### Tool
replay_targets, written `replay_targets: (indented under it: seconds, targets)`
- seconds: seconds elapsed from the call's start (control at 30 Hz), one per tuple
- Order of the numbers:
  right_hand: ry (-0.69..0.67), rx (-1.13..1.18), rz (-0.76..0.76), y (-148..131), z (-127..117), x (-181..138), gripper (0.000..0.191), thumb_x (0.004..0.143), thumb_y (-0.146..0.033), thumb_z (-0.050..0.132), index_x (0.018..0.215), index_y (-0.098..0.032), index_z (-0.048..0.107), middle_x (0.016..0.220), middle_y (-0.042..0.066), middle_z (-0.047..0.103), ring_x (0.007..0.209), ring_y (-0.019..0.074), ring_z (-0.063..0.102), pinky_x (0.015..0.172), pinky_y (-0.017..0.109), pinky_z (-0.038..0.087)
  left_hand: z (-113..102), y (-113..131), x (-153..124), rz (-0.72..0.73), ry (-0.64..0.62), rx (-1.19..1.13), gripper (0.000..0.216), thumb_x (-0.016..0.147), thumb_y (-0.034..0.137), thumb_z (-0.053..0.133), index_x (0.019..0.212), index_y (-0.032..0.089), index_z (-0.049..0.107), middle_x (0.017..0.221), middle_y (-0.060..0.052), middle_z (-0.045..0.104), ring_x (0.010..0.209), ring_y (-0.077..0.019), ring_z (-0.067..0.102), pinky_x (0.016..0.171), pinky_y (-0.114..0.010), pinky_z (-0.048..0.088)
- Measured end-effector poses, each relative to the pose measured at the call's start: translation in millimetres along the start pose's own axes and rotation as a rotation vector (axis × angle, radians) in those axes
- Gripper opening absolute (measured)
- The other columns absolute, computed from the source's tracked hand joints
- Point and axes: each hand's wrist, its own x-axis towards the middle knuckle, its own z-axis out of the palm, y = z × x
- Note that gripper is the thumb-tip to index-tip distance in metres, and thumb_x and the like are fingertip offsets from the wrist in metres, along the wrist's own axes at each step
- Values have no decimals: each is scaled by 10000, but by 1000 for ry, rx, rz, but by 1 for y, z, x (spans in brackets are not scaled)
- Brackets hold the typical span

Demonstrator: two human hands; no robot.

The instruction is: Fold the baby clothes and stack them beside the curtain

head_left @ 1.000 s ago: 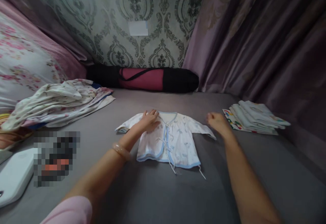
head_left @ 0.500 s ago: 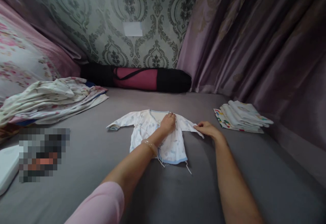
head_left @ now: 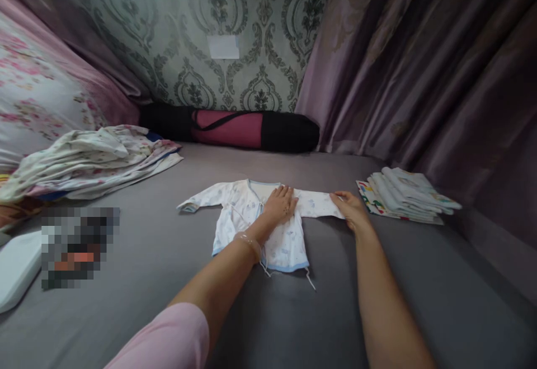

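A small white baby shirt (head_left: pixel 287 251) with pale blue prints, blue trim and thin ties lies spread out on the grey bed sheet (head_left: pixel 138 302). My left hand (head_left: pixel 280 206) rests flat on the upper right of its chest, fingers extended, and a pale bangle circles that wrist. At the cuff of the right-hand sleeve, my right hand (head_left: pixel 350 209) pinches the fabric, and this sleeve runs straight out sideways. On the other side, the left-hand sleeve lies loose, slanting down a little.
A stack of folded cloths (head_left: pixel 409 193) sits at the right beside the curtain (head_left: pixel 377 78). Rumpled clothes (head_left: pixel 96 159) lie at the left, near a white object (head_left: pixel 19 268) and a blurred-out item (head_left: pixel 79 251). Along the wall stretches a black and dark pink long bag (head_left: pixel 230 128).
My right hand has moved outward to the right with the cuff, and the bent sleeve is now straight and wider. The fingers of my left hand are flatter on the chest.
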Motion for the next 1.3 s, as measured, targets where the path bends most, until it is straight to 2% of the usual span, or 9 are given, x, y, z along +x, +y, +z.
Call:
replay_targets:
  seconds: [0.1,0.2,0.33,0.47,0.77,0.93,1.07,1.2,1.3]
  targets:
    - [60,62,39,8,-5,6,380,549,-371,726,844,-186,574,653,-1,630,536,152,580,493,250,441,-1,2,-1,-7,-34,19,611,976,456,196,1442,86,330,1505,-150,327,1401,-281,265,1144,-428,201]
    - [168,-60,-62,17,-13,15,384,550,-403,714,828,-164,601,686,24,642,602,169,589,532,263,447,-3,4,-1,-19,-83,38,636,967,480,197,1461,94,299,1527,-146,280,1415,-284,227,1150,-431,176]
    - [265,-431,-207,25,-24,20,308,645,-371,635,846,-138,649,815,86,682,753,215,606,698,327,464,-4,4,0,-26,-113,55,657,961,496,182,1468,92,285,1536,-143,256,1422,-286,205,1151,-434,164]
    - [195,-802,-272,26,-26,10,296,806,-332,518,960,-133,673,864,115,687,839,233,613,780,339,438,-1,3,1,-21,-109,65,668,955,513,186,1471,99,280,1536,-140,259,1420,-284,211,1149,-438,166]
    - [245,-1108,-34,10,-11,-12,359,919,-382,439,1086,-154,661,1020,163,652,928,270,626,757,366,471,-5,4,-1,-9,-98,68,708,941,561,210,1466,92,289,1532,-148,268,1418,-295,208,1145,-451,170]
    - [245,-1163,-29,-1,-7,-17,342,921,-327,425,1085,-138,658,1088,174,599,947,275,623,761,373,483,-5,3,0,-24,-133,41,717,930,574,238,1469,103,284,1538,-143,255,1424,-292,191,1149,-452,155]
    - [340,-1183,-71,-8,-5,-19,354,920,-298,412,1102,-101,642,1105,198,573,992,285,602,769,368,482,-4,3,4,-28,-159,13,711,936,558,241,1475,94,258,1549,-152,215,1432,-301,155,1151,-464,132]
    - [326,-1173,-108,-11,-4,-17,346,914,-292,425,1097,-106,651,1081,188,590,980,270,605,779,347,469,-25,6,11,-44,-279,-97,686,940,557,233,1461,112,274,1547,-168,206,1433,-304,153,1135,-513,146]
    - [264,-1183,-131,-8,-8,-13,345,898,-279,441,1076,-96,673,1016,189,622,960,271,615,771,333,457,-58,-6,3,12,-157,-191,593,948,521,283,1420,168,347,1511,-153,312,1408,-266,253,1129,-531,154]
